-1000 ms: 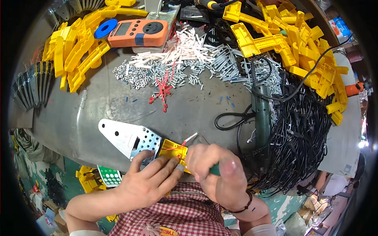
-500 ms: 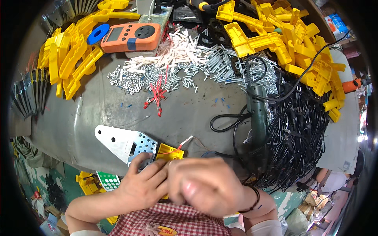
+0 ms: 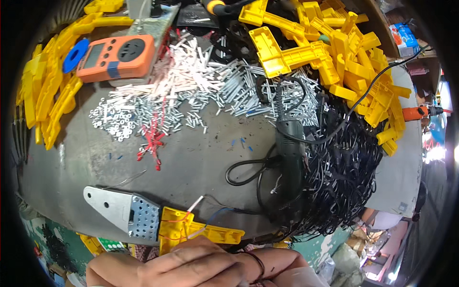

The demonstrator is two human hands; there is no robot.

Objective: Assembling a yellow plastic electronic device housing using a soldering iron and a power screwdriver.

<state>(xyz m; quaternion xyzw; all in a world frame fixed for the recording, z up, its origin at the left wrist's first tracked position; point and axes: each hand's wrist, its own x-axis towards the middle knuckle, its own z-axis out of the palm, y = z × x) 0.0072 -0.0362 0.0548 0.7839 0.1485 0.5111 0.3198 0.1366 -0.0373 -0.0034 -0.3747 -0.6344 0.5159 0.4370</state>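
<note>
Low in the view my hands overlap: my left hand (image 3: 160,271) and my right hand (image 3: 217,260) meet just below a yellow plastic housing (image 3: 224,234). The fingers I can make out on the right are curled and pressed together. What they may grip is hidden, and the left fingertips are covered. Thin red, white and blue wires (image 3: 210,219) run in the housing, joined to a black cable toward the right. Against the housing's left end lies a tapered silver metal plate (image 3: 112,206) with a perforated section. Neither hand touches this plate.
An orange meter (image 3: 117,57) stands at the back left beside a blue ring (image 3: 75,55). Behind the work lie loose screws (image 3: 191,103), white sleeves and red-wired parts (image 3: 153,136). Yellow housings (image 3: 306,52), a dark green corded tool (image 3: 290,158) and black cables (image 3: 339,177) crowd the right.
The view has shifted, so the bench contents sit further left and lower. My left hand has come off the perforated plate, and both hands are now together below the housing, uncovering more of it.
</note>
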